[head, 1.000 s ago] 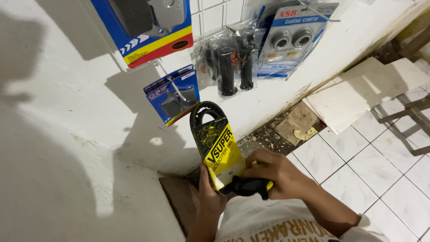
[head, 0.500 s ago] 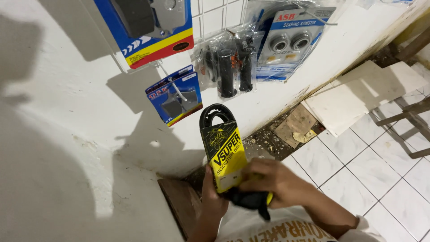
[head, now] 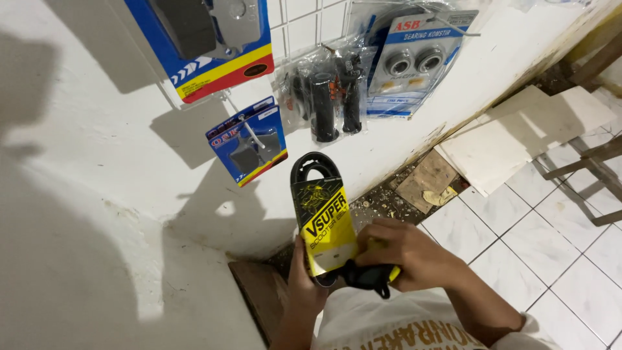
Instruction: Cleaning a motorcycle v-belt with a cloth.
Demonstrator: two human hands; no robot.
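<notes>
I have both hands on a looped black rubber drive belt (head: 315, 170) in a yellow cardboard sleeve (head: 326, 228), held upright in front of my chest, top of the loop pointing away at the white wall (head: 97, 162). Left hand (head: 303, 285) is wrapped around the lower edge from behind, thumb on the near side of the sleeve. Right hand (head: 409, 254) is closed over the bottom end, where the black belt sticks out below the card. Hands are close together, almost touching, both clamped on the same piece. It looks light, rubber so flexible but springy; the sleeve stiffens the middle, so that's the sane place to grip. The card is glossy and could slide along the belt, so pinch belt and sleeve together rather than card alone. Bare rubber at either end should give good friction. Not fragile. Beyond my hands on the wall hang a blue carded pack of brake pads (head: 249, 141), bagged black handlebar grips (head: 330, 97) and a carded bearing set (head: 414, 65). I can't tell whether the right fingers hook through the loop; that end is hidden under the palm.
</notes>
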